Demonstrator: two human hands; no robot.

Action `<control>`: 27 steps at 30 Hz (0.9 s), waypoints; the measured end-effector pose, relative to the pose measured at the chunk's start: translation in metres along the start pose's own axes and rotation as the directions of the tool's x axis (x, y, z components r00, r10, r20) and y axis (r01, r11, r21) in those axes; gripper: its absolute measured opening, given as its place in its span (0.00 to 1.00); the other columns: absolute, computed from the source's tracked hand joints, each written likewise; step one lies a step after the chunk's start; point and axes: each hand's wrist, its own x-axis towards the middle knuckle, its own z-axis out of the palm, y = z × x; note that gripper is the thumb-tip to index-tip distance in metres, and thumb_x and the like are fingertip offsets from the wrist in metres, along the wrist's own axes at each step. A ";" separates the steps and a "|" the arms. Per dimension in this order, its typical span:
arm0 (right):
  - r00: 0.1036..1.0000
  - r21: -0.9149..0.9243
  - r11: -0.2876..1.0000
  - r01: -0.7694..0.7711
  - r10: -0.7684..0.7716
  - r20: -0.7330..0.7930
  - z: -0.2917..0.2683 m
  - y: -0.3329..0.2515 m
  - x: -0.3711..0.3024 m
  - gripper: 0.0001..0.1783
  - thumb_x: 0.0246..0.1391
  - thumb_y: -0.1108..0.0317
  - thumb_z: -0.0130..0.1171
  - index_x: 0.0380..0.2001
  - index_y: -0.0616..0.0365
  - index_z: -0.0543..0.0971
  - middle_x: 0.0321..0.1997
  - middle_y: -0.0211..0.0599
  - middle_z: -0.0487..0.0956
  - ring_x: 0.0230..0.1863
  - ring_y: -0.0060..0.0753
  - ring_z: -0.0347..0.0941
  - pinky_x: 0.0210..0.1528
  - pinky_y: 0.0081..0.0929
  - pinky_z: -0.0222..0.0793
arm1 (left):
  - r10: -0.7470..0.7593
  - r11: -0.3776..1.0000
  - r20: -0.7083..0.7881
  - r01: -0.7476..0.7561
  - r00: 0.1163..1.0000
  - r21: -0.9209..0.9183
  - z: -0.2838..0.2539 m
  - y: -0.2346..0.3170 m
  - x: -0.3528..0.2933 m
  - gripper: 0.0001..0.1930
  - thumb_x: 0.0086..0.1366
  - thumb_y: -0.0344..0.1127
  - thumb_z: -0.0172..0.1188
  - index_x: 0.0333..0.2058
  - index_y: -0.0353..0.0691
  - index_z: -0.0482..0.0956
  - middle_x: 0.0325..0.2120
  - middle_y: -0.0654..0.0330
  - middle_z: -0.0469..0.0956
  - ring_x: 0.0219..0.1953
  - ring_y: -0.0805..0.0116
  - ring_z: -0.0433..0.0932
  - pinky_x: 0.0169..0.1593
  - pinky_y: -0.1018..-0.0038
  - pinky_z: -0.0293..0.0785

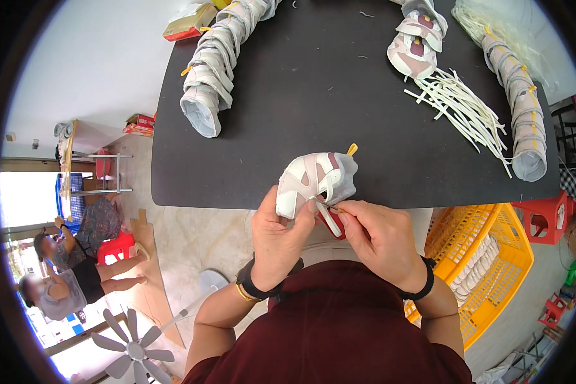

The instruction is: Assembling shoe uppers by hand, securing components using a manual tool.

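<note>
My left hand [276, 237] grips a small white and dusty-pink shoe upper [310, 182] with grey lining and a yellow pull tab, held over the table's front edge. Pinched in the fingers of my right hand [381, 237] is a thin metal tool [326, 205]; its tip meets the shoe's side beside my left thumb. I cannot make out the tool's exact kind. A narrow white lace [329, 219] hangs from the shoe between my hands. Under it shows part of a red thing [335, 225], mostly hidden by my right hand.
On the black table [288, 96] lie a nested row of shoe uppers [214, 70] at left, another [518, 109] at right, and loose white laces [464, 109] beside more uppers [416, 54]. A yellow basket [467, 224] stands at right. Two people sit at left near a fan [134, 350].
</note>
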 end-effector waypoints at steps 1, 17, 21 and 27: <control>1.000 0.016 1.000 -0.010 0.010 0.001 0.001 0.000 0.000 0.06 0.53 0.74 0.59 0.35 0.58 0.78 0.25 0.36 0.79 0.22 0.38 0.76 0.23 0.30 0.69 | -0.001 1.000 0.000 0.001 1.000 0.000 0.000 0.000 0.000 0.11 0.63 0.22 0.56 0.44 0.32 0.74 0.37 0.63 0.79 0.40 0.80 0.76 0.42 0.80 0.76; 0.982 0.115 0.977 -0.177 0.167 0.088 0.009 0.002 -0.001 0.05 0.59 0.70 0.54 0.32 0.60 0.76 0.17 0.41 0.74 0.16 0.43 0.71 0.19 0.31 0.63 | 0.052 0.994 -0.045 -0.047 0.998 0.101 0.000 -0.014 0.003 0.11 0.63 0.23 0.56 0.45 0.32 0.75 0.34 0.61 0.79 0.34 0.78 0.76 0.35 0.79 0.74; 0.951 0.254 0.920 -0.297 0.261 0.165 0.008 0.005 0.007 0.09 0.61 0.67 0.53 0.33 0.61 0.77 0.16 0.39 0.72 0.14 0.34 0.68 0.20 0.29 0.60 | 0.327 0.851 -0.048 -0.272 0.944 0.450 -0.001 -0.023 0.009 0.10 0.57 0.21 0.59 0.39 0.30 0.76 0.26 0.58 0.76 0.27 0.73 0.75 0.31 0.77 0.70; 0.907 0.418 0.805 -0.420 0.354 0.230 0.022 0.016 0.014 0.13 0.62 0.64 0.50 0.29 0.62 0.77 0.13 0.32 0.68 0.16 0.17 0.63 0.20 0.24 0.61 | 0.484 0.614 0.088 -0.409 0.870 0.675 -0.005 -0.025 0.020 0.06 0.55 0.19 0.57 0.33 0.31 0.74 0.21 0.52 0.72 0.21 0.59 0.72 0.26 0.69 0.68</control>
